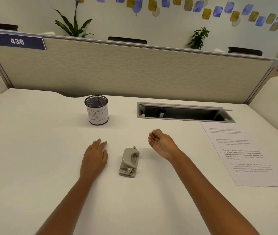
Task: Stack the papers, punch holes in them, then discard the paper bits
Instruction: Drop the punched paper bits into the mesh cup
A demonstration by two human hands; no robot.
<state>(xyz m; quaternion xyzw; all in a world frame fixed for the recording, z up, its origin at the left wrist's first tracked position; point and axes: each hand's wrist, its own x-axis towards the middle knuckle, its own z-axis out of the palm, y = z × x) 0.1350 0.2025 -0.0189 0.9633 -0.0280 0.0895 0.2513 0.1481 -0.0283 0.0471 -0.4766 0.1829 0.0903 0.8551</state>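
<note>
A grey hole punch (129, 162) lies on the white desk (33, 150) between my two hands. My left hand (95, 156) rests flat on the desk, palm down, just left of the punch. My right hand (160, 143) hovers to the punch's upper right, turned palm up with the fingers curled into a cup; whether anything lies in it cannot be made out. A black mesh cup (96, 109) with a paper label reading "BI" stands behind my left hand. The printed papers (246, 155) lie flat at the right edge of the desk.
An open cable hatch (184, 112) is sunk into the desk behind my right hand. A beige partition (135, 68) closes off the back of the desk, and cream side panels flank it.
</note>
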